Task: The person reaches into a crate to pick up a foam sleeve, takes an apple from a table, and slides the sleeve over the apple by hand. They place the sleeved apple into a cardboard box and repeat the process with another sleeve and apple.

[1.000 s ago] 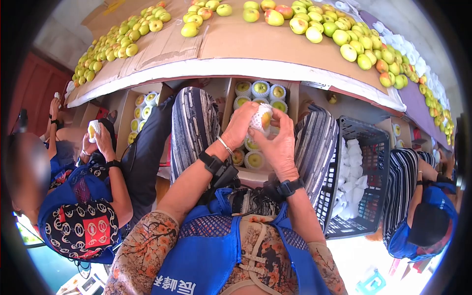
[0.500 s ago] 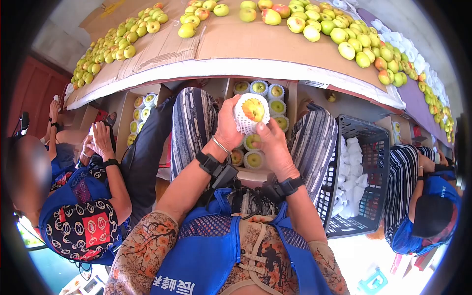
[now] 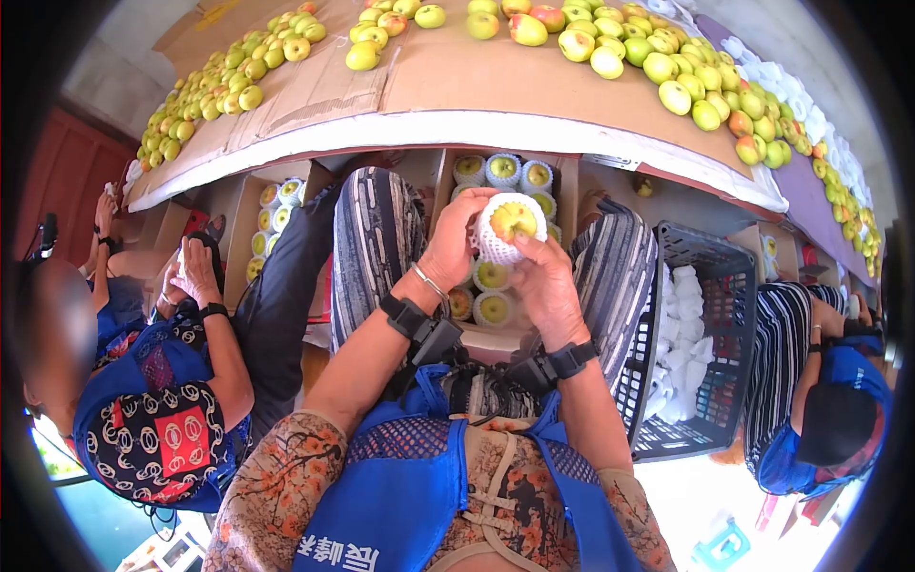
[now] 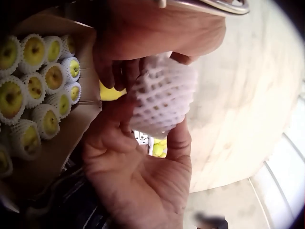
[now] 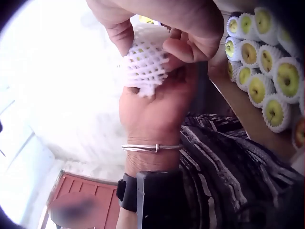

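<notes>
An apple in a white foam net [image 3: 514, 223] is held above the open box, its bare end facing the head camera. My left hand [image 3: 454, 246] grips its left side, with fingers behind it. My right hand [image 3: 551, 296] holds its lower right, thumb at the net's edge. In the left wrist view, the net [image 4: 164, 98] lies between my left hand [image 4: 157, 31] above and my right thumb and fingers [image 4: 138, 176] below. The right wrist view shows my right hand [image 5: 176, 16] pinching the net [image 5: 147, 59], my left hand [image 5: 159, 107] beneath it.
Netted apples [image 3: 495, 309] fill rows in the box between the knees. A black crate [image 3: 705, 434] of white foam nets [image 3: 681, 353] stands at the right. Loose apples [image 3: 658, 67] lie on the cardboard-covered table [image 3: 477, 86]. Other people sit at both sides.
The netted apple has turned from side-on to end-up, then shifted slightly right and down. My right hand, lower and apart from it half a second ago, now touches it.
</notes>
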A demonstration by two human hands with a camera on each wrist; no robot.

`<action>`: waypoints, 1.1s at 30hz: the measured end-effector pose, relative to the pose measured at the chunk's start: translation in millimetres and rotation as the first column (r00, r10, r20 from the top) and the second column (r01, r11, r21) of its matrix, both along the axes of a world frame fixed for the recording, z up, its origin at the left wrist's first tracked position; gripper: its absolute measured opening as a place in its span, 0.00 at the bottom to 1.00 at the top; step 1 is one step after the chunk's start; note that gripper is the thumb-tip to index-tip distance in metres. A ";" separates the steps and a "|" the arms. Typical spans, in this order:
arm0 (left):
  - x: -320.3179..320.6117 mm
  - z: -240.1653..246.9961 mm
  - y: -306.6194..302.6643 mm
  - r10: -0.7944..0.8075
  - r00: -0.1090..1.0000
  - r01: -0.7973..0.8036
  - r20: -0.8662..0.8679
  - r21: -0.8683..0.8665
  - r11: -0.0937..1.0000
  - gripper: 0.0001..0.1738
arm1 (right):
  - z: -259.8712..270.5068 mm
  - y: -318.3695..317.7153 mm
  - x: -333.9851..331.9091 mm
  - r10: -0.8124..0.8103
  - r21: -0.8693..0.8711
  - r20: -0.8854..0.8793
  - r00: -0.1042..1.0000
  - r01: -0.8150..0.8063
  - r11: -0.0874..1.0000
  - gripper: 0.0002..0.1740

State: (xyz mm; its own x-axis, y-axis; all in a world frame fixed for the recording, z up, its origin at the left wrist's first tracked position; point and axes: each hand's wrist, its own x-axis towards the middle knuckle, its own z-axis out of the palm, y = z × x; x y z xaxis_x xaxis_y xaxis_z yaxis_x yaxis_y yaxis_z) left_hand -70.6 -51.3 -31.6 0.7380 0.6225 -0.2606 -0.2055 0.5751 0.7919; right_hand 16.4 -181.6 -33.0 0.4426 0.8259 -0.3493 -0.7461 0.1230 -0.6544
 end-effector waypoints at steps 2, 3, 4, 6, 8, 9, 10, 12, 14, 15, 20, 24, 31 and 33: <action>-1.2 7.9 -2.8 -0.045 0.998 0.046 0.038 -0.009 0.999 0.20 | -2.2 -0.9 3.4 -0.027 -0.081 0.096 0.995 0.035 0.996 0.25; -1.2 13.2 -1.3 -0.070 0.996 0.071 0.050 -0.022 0.997 0.20 | 0.4 1.9 4.1 -0.025 -0.112 0.112 0.993 0.038 0.993 0.26; -2.0 11.2 -2.5 -0.084 0.996 0.086 -0.027 0.081 0.993 0.20 | -1.5 1.6 4.5 -0.023 -0.135 0.136 0.990 0.042 0.990 0.27; -4.6 1.5 -4.9 -0.082 0.980 0.131 -0.179 0.279 0.951 0.21 | -4.2 -0.7 4.3 -0.016 -0.145 0.162 0.987 0.040 0.989 0.28; -4.0 -8.2 0.5 -0.094 0.990 0.111 -0.107 0.166 0.980 0.20 | -5.1 -2.1 3.7 -0.010 -0.121 0.165 0.986 0.031 0.992 0.29; -3.6 -9.9 1.6 -0.096 0.993 0.103 -0.069 0.107 0.989 0.20 | -6.0 -2.4 3.3 -0.014 -0.104 0.164 0.986 0.031 0.994 0.29; -3.5 -9.1 2.4 -0.089 0.994 0.094 -0.059 0.080 0.992 0.20 | -5.0 -1.1 3.2 -0.017 -0.092 0.160 0.987 0.032 0.995 0.30; -3.5 -8.5 1.6 -0.072 0.997 0.073 -0.032 0.037 0.997 0.21 | -7.4 -1.1 4.1 0.001 -0.098 0.197 0.980 0.019 0.995 0.33; -3.5 -12.2 0.0 -0.054 0.998 0.055 -0.024 0.040 0.998 0.21 | -12.5 -3.2 6.4 0.044 -0.144 0.271 0.962 -0.004 0.990 0.38; -3.7 -11.9 -0.5 -0.044 0.999 0.045 -0.022 0.039 0.998 0.21 | -15.9 -3.0 6.1 0.010 -0.130 0.439 0.899 0.052 0.990 0.43; -4.4 -16.2 -4.0 -0.036 0.994 0.053 -0.107 0.167 0.984 0.22 | 3.4 -8.1 1.7 0.027 -0.098 0.943 0.332 0.199 0.975 0.64; -3.7 -12.0 -15.2 -0.090 0.979 0.137 -0.182 0.263 0.955 0.24 | -11.0 1.0 -4.3 -0.014 -0.056 0.901 0.433 0.148 0.987 0.66; -4.3 -22.8 -12.4 -0.169 0.979 0.180 -0.115 0.090 0.980 0.21 | -20.4 -0.2 -3.6 0.090 -0.116 0.967 0.238 0.097 0.989 0.58; -5.3 -28.7 -9.3 -0.171 0.976 0.183 -0.133 0.081 0.980 0.20 | -19.9 -1.0 -4.7 0.124 -0.139 0.982 0.145 0.104 0.985 0.54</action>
